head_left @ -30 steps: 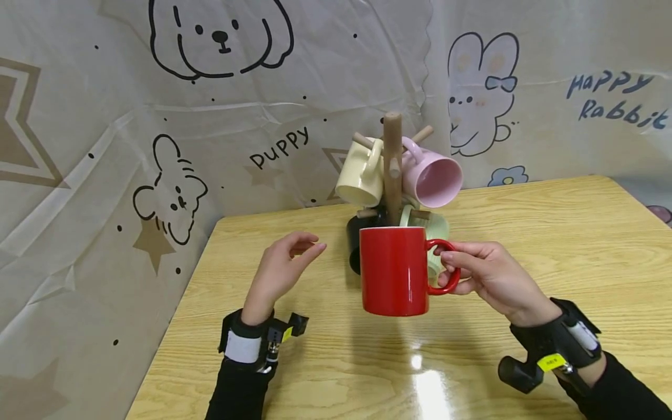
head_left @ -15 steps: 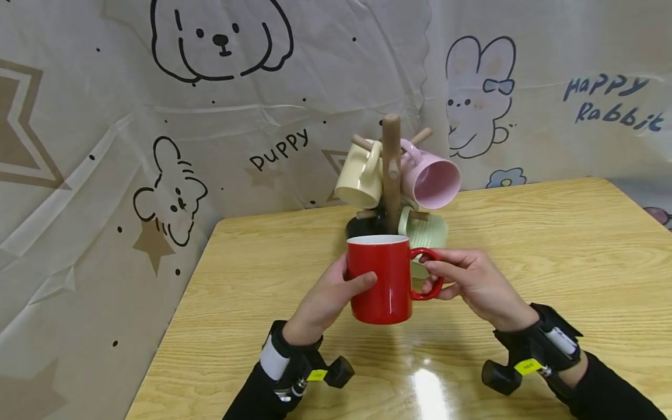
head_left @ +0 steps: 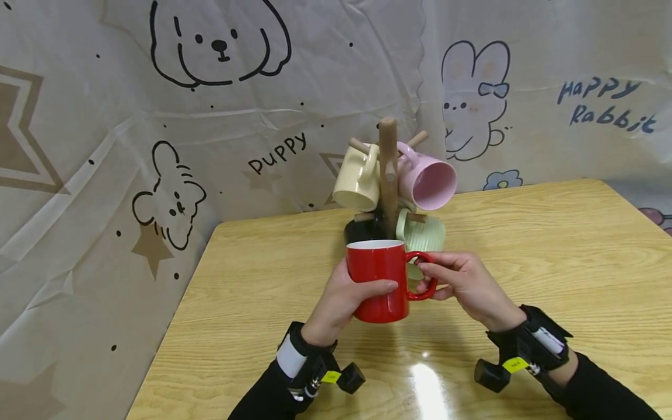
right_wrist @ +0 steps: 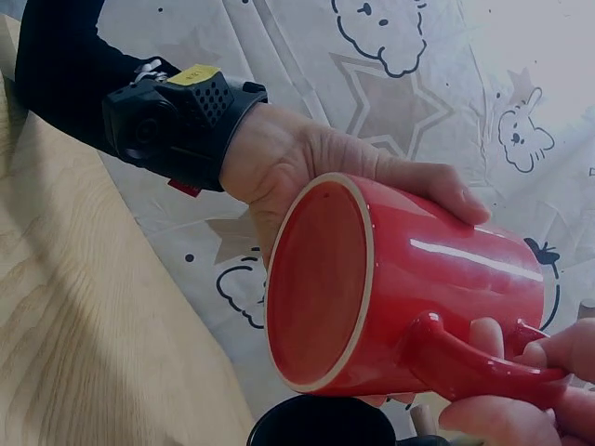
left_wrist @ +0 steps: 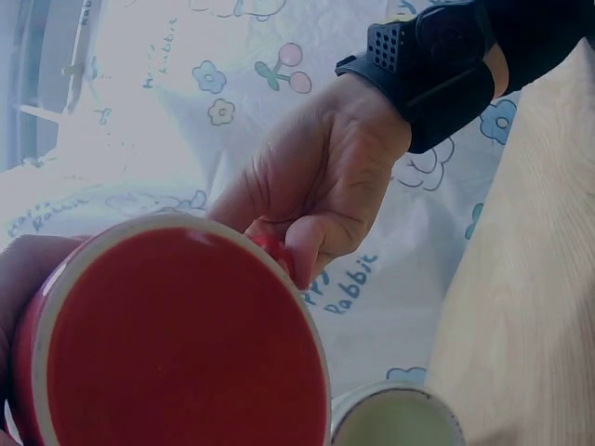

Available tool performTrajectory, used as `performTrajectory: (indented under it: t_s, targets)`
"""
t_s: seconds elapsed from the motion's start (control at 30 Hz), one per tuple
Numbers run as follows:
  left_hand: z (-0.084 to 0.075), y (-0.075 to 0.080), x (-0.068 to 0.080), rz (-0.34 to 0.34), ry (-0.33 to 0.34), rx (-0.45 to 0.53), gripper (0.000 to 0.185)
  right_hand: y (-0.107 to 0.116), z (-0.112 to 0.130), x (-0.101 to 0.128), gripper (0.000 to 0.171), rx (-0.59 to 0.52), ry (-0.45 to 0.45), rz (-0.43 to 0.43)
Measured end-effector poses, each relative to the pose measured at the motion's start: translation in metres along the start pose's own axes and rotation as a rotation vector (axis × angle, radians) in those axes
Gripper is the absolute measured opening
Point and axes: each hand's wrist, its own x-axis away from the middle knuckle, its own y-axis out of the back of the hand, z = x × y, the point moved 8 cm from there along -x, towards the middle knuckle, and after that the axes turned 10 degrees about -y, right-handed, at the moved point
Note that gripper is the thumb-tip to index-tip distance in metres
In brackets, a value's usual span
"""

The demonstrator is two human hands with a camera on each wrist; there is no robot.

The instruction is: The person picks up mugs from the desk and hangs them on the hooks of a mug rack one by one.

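A red mug (head_left: pixel 377 268) with a white inside is held upright above the table in front of the mug rack. My left hand (head_left: pixel 343 297) grips its body from the left, the thumb across the front. On the right side my right hand (head_left: pixel 464 286) pinches the handle, seen closely in the right wrist view with fingers through the handle (right_wrist: pixel 483 367). The left wrist view shows the red underside (left_wrist: pixel 186 344) of the mug. Behind it stands the wooden rack (head_left: pixel 388 175), its base hidden by the mug.
On the rack's pegs hang a cream mug (head_left: pixel 357 181), a pink mug (head_left: pixel 427 178), a light green mug (head_left: pixel 425 236) and a partly hidden black mug (head_left: pixel 362 230). The wood-grain table (head_left: pixel 551 251) meets a printed cloth (head_left: pixel 252 76) at the back and left.
My left hand came in from the left and took hold of the mug's body. The mug and my right hand shifted a little left, and the mug's rim tipped slightly into view.
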Motion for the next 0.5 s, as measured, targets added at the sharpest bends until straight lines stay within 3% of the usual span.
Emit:
performTrajectory:
  t_s: [0.3, 0.43, 0.5]
  targets:
    - [-0.006, 0.003, -0.003, 0.004, -0.017, -0.007, 0.060, 0.004, 0.002, -0.003, 0.029, 0.062, -0.055, -0.042]
    - [-0.023, 0.005, -0.007, -0.026, -0.079, 0.033, 0.060, 0.020, 0.018, 0.001, 0.022, -0.056, 0.041, -0.087]
    - [-0.036, 0.007, -0.010, -0.056, -0.145, 0.088, 0.059, 0.029, 0.027, 0.006, 0.021, -0.148, 0.114, -0.098]
